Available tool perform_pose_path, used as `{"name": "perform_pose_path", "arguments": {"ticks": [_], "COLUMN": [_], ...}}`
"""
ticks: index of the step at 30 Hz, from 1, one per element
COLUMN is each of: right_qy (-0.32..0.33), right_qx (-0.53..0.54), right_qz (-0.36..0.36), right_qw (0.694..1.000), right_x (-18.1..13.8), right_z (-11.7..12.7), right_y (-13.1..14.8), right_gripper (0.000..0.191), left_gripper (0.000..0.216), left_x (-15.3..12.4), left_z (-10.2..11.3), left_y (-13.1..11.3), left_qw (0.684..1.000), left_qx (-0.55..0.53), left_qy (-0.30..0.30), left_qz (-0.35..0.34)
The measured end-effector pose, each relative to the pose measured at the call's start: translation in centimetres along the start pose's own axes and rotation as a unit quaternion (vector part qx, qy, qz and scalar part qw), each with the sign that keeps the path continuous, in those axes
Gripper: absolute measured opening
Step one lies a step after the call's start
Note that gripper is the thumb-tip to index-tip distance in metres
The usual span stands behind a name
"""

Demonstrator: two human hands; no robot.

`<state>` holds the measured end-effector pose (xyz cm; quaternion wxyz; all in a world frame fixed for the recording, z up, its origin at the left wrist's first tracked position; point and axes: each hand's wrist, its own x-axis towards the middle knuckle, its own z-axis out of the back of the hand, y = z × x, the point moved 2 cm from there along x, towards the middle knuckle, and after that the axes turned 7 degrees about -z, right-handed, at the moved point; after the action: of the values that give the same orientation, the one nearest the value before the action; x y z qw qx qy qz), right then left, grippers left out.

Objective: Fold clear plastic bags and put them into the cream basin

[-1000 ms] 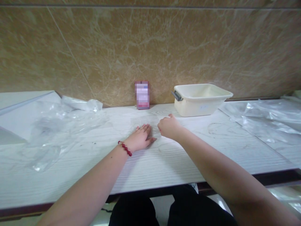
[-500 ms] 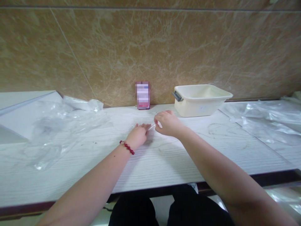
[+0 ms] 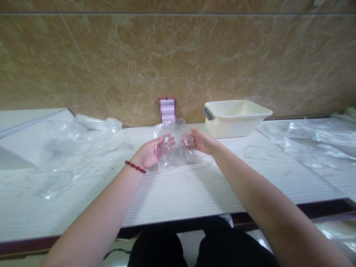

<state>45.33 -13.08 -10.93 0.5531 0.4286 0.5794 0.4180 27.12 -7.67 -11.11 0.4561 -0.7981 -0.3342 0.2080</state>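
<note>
A clear plastic bag [image 3: 178, 142] is held up above the table between both hands, its film crinkled and spread. At its left side, my left hand [image 3: 154, 151], with a red bead bracelet at the wrist, has the thumb near the front edge and fingers showing through the film. My right hand [image 3: 202, 141] grips the right side, its fingertips partly covered by the plastic. Whether the fingers are inside the bag or behind it, I cannot tell.
Behind the bag a phone [image 3: 167, 107] leans on the marbled wall. A cream plastic bin [image 3: 236, 126] with a grey handle stands right of it. Piles of clear plastic bags lie left [image 3: 80, 142] and right [image 3: 314, 142]. White panels [image 3: 25, 129] are at the far left.
The plastic bag has been lifted off the table and spread out. My left hand has turned from palm down to palm inward and moved left; my right hand has moved slightly right.
</note>
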Motion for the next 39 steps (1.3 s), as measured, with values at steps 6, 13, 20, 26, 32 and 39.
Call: {"name": "perform_pose_path", "arguments": {"ticks": [6, 13, 20, 26, 32, 39], "right_qy": [0.059, 0.017, -0.008, -0.019, -0.017, -0.005], "right_qx": [0.023, 0.037, 0.075, 0.095, 0.094, 0.105], "right_qz": [-0.056, -0.04, 0.013, 0.049, 0.086, 0.117], "right_qw": [0.996, 0.998, 0.997, 0.994, 0.992, 0.988], "right_x": [0.4, 0.8, 1.2, 1.5, 1.1, 0.7], "right_z": [-0.3, 0.0, 0.2, 0.0, -0.2, -0.3], "right_y": [-1.7, -1.8, -1.9, -1.7, -1.3, -1.1], "right_gripper": [0.012, 0.007, 0.015, 0.001, 0.014, 0.021], "left_gripper": [0.024, 0.033, 0.034, 0.023, 0.023, 0.043], "left_x": [0.7, 0.6, 0.5, 0.7, 0.3, -0.8], "left_z": [1.4, 1.9, 1.8, 1.9, 1.6, 0.5], "left_y": [0.6, 0.6, 0.6, 1.0, 0.7, -0.3], "left_qw": [0.999, 0.999, 0.998, 0.999, 0.998, 0.994], "left_qx": [-0.012, 0.032, 0.056, 0.049, 0.06, 0.014], "left_qy": [-0.007, 0.031, 0.019, -0.01, 0.01, 0.085], "left_qz": [0.032, 0.02, -0.003, -0.017, -0.03, -0.07]}}
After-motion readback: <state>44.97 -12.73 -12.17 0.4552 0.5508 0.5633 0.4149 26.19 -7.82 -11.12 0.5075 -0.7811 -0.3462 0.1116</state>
